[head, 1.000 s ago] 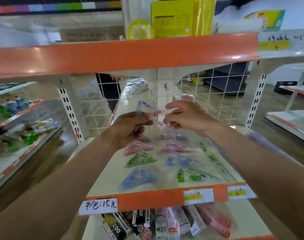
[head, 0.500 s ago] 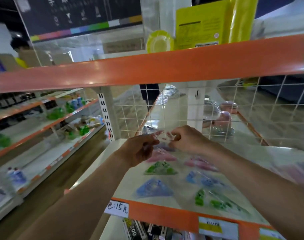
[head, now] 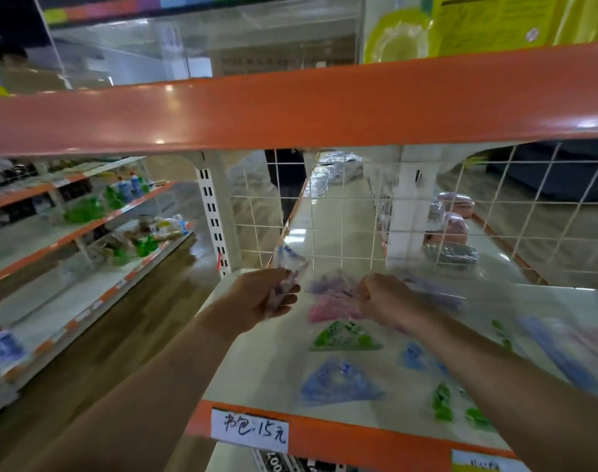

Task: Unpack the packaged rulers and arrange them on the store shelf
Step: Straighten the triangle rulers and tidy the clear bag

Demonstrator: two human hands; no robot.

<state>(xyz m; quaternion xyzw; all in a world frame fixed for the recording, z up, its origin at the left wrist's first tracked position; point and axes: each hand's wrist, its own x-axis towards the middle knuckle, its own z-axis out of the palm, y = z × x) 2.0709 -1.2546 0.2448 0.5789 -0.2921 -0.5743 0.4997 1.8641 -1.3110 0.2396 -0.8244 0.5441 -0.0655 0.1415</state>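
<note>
My left hand [head: 262, 296] is closed around a crumpled clear plastic wrapper [head: 288, 267] above the shelf's left end. My right hand [head: 386, 298], blurred by motion, is closed on a pale purple ruler [head: 437, 292] low over the back of the shelf. Triangular rulers lie flat on the cream shelf [head: 256, 369]: a purple one [head: 328, 284], a pink one [head: 330, 310], a green one [head: 343, 337] and a blue one [head: 340, 379]. More blue and green pieces [head: 444, 400] lie to the right, partly under my right forearm.
An orange shelf edge [head: 290, 103] hangs just above my hands. A white wire grid [head: 325, 212] backs the shelf, with a slotted upright [head: 214, 216] at left. A handwritten price label [head: 250, 430] sits on the orange front lip. An aisle and stocked shelves [head: 86, 226] run along the left.
My hands have drawn apart: the left keeps the wrapper, the right has moved right and down toward the shelf with a ruler. The view has swung left.
</note>
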